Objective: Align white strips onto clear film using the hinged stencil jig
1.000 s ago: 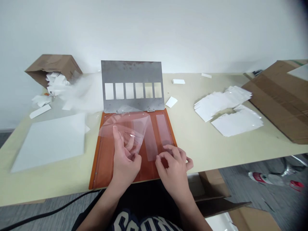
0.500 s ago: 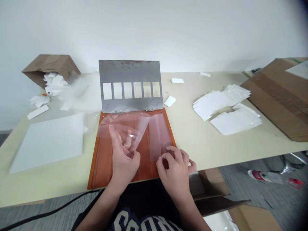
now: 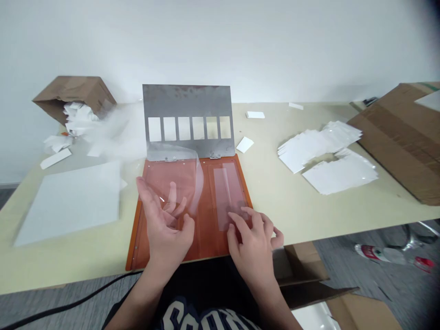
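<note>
One table (image 3: 282, 206) takes up most of my view. Two cardboard boxes stand on it: the right box (image 3: 398, 142), cut off by my frame, and the left box (image 3: 80, 89), its mouth showing white scraps too jumbled to count. Between them I have one orange board (image 3: 206, 245) at the table's near edge, with one grey metal plate (image 3: 187, 101) hinged along its far edge and raised, six rectangular windows across it. One white sheet (image 3: 68, 201) lies to the left, a narrow strip of tabletop separating it from the board; to the right, a wider stretch runs to two fanned stacks (image 3: 319, 142) of white pieces. Above the board's left half, my left hand (image 3: 165, 224) has its fingers spread behind one sheet of clear film (image 3: 175, 172); I can't tell whether any of them grip it. My right hand (image 3: 250, 238), thumb and index slightly apart, is over the near end of clear strips (image 3: 222, 197) at the board's right side; they overlap, so my count is unsure. Smallest are three white bits (image 3: 245, 145) beyond the board's right corner.
</note>
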`<act>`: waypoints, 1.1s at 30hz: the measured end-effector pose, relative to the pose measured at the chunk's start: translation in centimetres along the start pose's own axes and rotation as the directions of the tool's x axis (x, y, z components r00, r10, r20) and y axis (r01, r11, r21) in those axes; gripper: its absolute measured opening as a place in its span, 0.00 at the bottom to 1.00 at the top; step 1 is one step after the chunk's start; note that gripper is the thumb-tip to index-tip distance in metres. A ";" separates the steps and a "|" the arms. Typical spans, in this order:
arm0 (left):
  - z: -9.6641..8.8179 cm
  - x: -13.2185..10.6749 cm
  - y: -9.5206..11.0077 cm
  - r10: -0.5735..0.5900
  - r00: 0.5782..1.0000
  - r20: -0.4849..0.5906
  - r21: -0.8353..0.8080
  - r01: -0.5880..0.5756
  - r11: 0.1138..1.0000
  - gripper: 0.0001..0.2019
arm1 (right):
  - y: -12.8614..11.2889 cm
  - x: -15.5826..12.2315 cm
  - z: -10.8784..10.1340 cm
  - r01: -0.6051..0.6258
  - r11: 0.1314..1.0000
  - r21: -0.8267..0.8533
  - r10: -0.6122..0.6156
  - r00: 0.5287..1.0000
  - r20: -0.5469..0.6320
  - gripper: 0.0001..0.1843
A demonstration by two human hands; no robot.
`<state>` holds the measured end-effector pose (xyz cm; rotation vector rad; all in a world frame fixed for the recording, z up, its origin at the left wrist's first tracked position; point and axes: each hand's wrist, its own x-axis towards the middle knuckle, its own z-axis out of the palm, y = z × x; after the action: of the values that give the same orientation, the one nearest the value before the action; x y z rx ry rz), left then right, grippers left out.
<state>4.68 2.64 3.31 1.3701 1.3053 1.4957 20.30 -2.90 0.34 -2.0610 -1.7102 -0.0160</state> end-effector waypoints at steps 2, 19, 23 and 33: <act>-0.2 0.0 0.3 0.026 1.000 -0.001 0.033 -0.026 0.999 0.59 | -0.1 0.1 0.0 0.023 1.000 0.007 -0.023 1.000 0.017 0.12; -2.3 0.4 1.5 0.113 0.974 -0.196 0.037 -0.108 0.993 0.43 | -0.6 0.7 0.9 0.027 1.000 -0.014 -0.027 0.999 0.017 0.11; -2.2 0.2 1.5 0.121 0.972 -0.201 0.071 -0.108 0.992 0.42 | -0.7 0.9 1.0 0.025 1.000 0.000 -0.025 0.999 0.027 0.11; -1.4 -0.2 2.2 0.090 0.970 -0.227 0.002 -0.092 0.996 0.42 | -1.6 1.3 0.1 0.101 0.979 0.179 -0.103 0.995 0.005 0.11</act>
<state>3.63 1.67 5.47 1.2974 1.3885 1.7607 19.12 -1.47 1.17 -1.8464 -1.7563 0.1158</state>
